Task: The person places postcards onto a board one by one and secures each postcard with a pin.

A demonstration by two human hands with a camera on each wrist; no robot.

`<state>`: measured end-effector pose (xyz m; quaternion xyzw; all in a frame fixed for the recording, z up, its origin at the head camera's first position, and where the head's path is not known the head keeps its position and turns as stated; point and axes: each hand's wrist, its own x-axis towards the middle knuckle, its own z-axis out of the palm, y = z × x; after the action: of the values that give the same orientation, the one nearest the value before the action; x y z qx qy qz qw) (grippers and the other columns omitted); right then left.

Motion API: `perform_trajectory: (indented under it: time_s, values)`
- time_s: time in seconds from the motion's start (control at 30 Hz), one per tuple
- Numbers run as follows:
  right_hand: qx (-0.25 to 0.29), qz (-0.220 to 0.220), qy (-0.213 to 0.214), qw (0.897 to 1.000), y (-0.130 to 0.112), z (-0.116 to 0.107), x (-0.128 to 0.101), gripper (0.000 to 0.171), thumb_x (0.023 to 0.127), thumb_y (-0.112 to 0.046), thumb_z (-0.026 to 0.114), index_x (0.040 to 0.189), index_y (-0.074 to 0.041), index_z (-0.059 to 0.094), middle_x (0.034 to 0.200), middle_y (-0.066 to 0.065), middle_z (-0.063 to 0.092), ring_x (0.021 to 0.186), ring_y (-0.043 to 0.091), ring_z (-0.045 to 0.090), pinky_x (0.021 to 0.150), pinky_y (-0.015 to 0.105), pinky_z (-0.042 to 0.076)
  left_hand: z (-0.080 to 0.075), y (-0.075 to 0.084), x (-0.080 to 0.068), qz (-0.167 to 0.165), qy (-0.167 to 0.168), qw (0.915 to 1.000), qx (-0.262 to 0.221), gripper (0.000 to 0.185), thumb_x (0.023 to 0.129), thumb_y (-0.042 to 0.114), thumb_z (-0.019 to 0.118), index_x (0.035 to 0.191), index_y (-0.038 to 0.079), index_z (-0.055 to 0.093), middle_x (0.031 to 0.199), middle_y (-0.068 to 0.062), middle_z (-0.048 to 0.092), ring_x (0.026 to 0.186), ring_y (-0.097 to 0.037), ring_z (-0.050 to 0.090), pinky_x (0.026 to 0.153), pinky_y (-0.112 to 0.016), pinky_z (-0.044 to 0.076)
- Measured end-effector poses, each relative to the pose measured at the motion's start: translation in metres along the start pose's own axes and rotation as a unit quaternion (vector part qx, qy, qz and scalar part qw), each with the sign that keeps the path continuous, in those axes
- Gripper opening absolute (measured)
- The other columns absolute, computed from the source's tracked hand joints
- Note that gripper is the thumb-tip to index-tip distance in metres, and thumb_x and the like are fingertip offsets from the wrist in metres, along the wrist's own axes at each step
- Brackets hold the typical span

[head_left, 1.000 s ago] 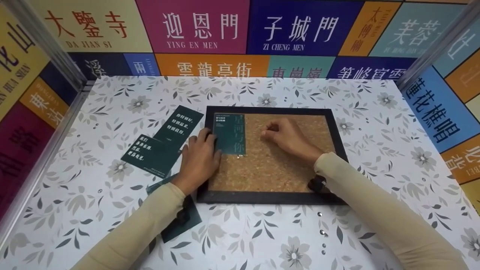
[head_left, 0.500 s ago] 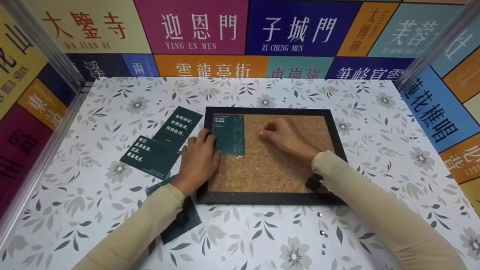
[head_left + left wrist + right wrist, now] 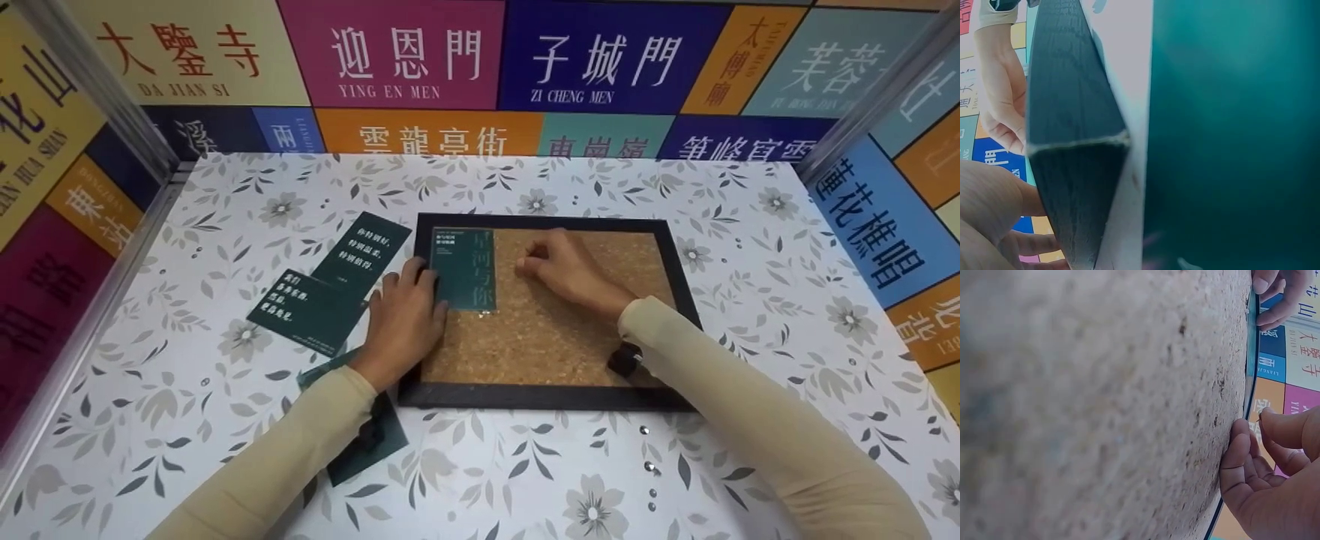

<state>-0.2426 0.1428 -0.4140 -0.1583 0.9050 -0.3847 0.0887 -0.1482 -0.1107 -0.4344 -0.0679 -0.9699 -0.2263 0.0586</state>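
Farthest left on the flowered table (image 3: 165,322), off the 9 o'clock side of the board (image 3: 517,352), the square card (image 3: 304,311) overlaps the lower end of the long card (image 3: 364,251), which slants up toward 1 o'clock. Off the board's 8 o'clock corner, a third card (image 3: 375,446) lies partly under the left sleeve (image 3: 285,442). The left hand (image 3: 401,322) rests on the board's 9 o'clock rim, its fingers apart and loosely bent, tips close to the inner card (image 3: 461,270).

The inner card lies flat on the cork in the board's 10 o'clock corner, just inside the black rim, with shiny specks (image 3: 484,314) near its 5 o'clock corner. The right hand (image 3: 568,270) is over the cork, at about 12 o'clock from the board's middle and apart from the inner card. Thumb and forefinger are together, pinching a tiny pin (image 3: 1260,418); I cannot tell whether the lower fingers touch the cork.

Two studs (image 3: 649,466) sit on the table off the board's 5 o'clock side, and the right sleeve (image 3: 750,405) comes in from 4 o'clock
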Motion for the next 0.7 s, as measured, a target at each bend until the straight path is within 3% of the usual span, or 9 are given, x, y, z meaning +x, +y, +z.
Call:
perform_trajectory:
  time_s: [0.47,0.7]
  values:
    - [-0.008,-0.034,0.009,0.999,-0.001,0.002,0.012,0.009,0.103,-0.005,0.075,0.097,0.0,0.08,0.095,0.009,0.077,0.083,0.016,0.058,0.078,0.033,0.049,0.002,-0.001,-0.001,0.006,0.01,0.9999,0.012,0.047,0.104,0.021,0.075,0.144,-0.001,0.066,0.159,-0.022,0.052,0.131,-0.053,0.057,0.101,-0.07,0.05]
    - [0.012,-0.039,0.006,0.999,-0.005,0.002,0.021,0.012,0.104,-0.002,0.073,0.095,0.003,0.078,0.096,0.013,0.08,0.079,0.014,0.057,0.073,0.029,0.045,0.002,-0.001,-0.001,0.005,0.005,0.9999,0.01,0.047,0.105,0.022,0.074,0.145,-0.001,0.066,0.159,-0.022,0.052,0.131,-0.053,0.056,0.101,-0.071,0.05]
